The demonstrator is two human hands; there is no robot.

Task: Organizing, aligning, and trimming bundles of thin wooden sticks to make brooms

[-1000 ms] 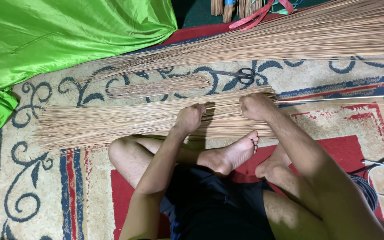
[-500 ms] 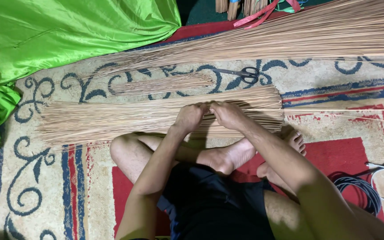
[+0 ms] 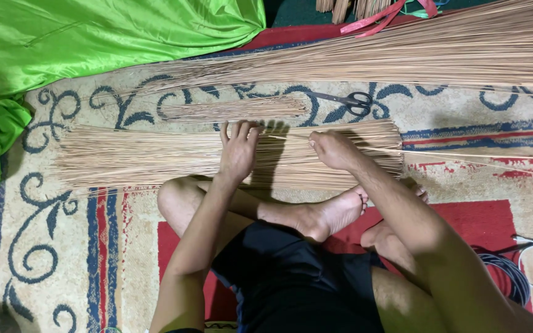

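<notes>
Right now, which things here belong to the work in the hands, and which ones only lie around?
In the work:
- left hand, flat on the spread sticks
- right hand, on the same sticks

Lying around:
- scissors
- small stick bundle
- long stick pile
- green cloth
- cables
- patterned carpet

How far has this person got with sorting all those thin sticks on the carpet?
A small bundle lies set apart near the scissors. The left hand and right hand rest on the spread sticks. The large pile behind looks untouched.
</notes>
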